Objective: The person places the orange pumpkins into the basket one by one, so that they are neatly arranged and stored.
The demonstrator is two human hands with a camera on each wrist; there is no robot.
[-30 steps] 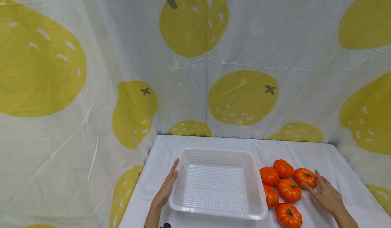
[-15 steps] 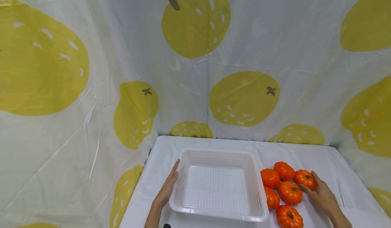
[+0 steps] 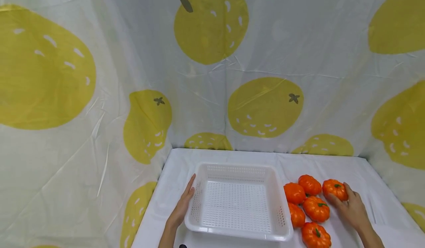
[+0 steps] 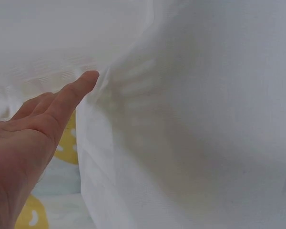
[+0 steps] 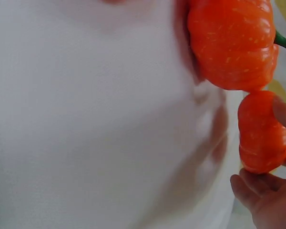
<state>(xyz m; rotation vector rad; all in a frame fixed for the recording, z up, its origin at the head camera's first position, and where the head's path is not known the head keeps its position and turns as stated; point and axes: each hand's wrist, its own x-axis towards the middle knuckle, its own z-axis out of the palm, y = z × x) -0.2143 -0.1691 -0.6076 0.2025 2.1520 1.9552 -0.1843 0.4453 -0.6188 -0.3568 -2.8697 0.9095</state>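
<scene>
With its thumb on one side and fingers on the other, my right hand [image 3: 352, 209] grips a small orange pumpkin [image 3: 334, 189] with a green stem. In the right wrist view this pumpkin [image 5: 261, 131] sits between the thumb and fingertips, beside a larger-looking pumpkin [image 5: 233, 43]. My left hand [image 3: 180, 207] lies along the left side of a white plastic basket [image 3: 237, 233], its fingers straight. The left wrist view shows the left hand [image 4: 38, 126] with extended fingers near the basket wall. Nothing lies inside the basket.
Several more pumpkins [image 3: 316, 209] cluster between the basket's right side and my right hand. A white cloth [image 3: 352, 166] covers the table. Curtains with yellow fruit prints [image 3: 265, 107] hang behind and at both sides. A small dark object [image 3: 182, 246] shows at the bottom edge.
My right hand has closed round the far-right pumpkin, which has shifted slightly away from its neighbours, up and to the right. The left hand and the basket have stayed in place.
</scene>
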